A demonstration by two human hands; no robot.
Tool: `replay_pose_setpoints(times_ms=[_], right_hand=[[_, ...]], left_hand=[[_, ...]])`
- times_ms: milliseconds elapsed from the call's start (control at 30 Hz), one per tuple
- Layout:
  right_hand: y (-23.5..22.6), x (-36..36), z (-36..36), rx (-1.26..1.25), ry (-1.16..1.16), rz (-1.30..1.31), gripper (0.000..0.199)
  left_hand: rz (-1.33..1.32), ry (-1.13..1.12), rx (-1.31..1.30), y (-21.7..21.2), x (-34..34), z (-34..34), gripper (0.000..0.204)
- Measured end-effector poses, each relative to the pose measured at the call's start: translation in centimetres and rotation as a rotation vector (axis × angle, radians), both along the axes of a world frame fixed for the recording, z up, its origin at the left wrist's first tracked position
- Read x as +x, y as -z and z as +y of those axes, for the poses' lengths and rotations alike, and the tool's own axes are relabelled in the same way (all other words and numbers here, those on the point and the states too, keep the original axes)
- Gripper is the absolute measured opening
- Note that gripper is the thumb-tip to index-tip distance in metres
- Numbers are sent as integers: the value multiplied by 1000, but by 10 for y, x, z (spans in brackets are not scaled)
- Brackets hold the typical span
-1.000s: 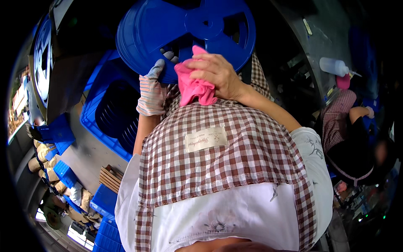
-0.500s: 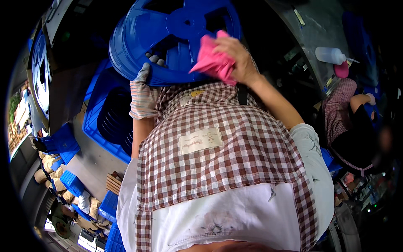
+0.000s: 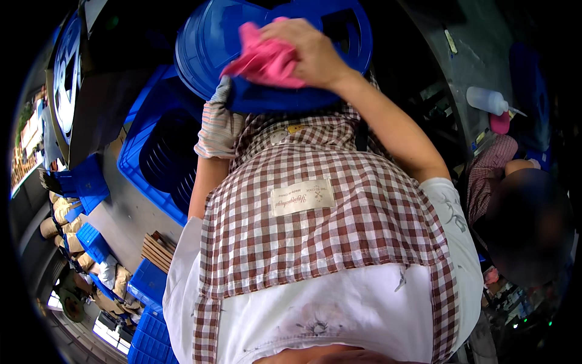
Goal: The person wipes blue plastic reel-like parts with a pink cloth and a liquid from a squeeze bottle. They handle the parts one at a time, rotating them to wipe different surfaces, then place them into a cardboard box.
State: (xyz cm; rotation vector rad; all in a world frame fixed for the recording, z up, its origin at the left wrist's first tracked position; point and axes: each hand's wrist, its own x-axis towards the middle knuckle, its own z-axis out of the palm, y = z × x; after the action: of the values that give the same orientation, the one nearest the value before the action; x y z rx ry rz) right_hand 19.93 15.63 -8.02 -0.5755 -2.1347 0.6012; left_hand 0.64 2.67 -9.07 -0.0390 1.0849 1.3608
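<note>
A stack of round blue plastic reel discs (image 3: 203,51), with a hub and cut-out openings, is held up in front of my apron. My left hand (image 3: 218,118), in a striped knit glove with grey fingertips, grips the near left edge; its fingers are mostly hidden by the cloth and the discs. Bunched in my bare right hand (image 3: 312,54) is a bright pink cloth (image 3: 265,62), pressed against the top disc's face near its near left part. The cloth covers much of the hub and one opening.
To the left is a blue crate (image 3: 136,164) with dark discs inside. A cardboard box (image 3: 97,121) has a pale blue reel disc (image 3: 68,73) by it. At right, a white squeeze bottle (image 3: 485,100) lies on a grey surface near a co-worker in a checked garment (image 3: 488,170).
My right hand has swept the pink cloth leftward across the disc, toward my left hand. The discs and my left hand have shifted slightly right in the picture.
</note>
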Motion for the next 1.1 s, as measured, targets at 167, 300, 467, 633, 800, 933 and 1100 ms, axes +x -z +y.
replay_pose_setpoints(times_ms=[167,300,467,633,800,933,1100], right_hand=[[-5,-4,-39,71,-242,-225,36],[3,87,-34,-355,-274,-246,38],[16,185,7,-1392,79,689,37],[29,188,6,-1462,63,557,40],[40,204,17,-1567,-83,563,39],[-23,150,10,-1367,-85,527,38],[74,201,22,-1599,157,586,38]], left_hand=[[-274,-12,105,2,-4,-1,36],[-145,-81,158,-7,10,-1,34],[-216,-40,233,5,6,-9,32],[-272,25,318,19,-5,-13,33],[-112,-47,256,16,2,-18,39],[-58,-69,227,15,5,-22,39],[-40,-38,205,13,7,-19,42]])
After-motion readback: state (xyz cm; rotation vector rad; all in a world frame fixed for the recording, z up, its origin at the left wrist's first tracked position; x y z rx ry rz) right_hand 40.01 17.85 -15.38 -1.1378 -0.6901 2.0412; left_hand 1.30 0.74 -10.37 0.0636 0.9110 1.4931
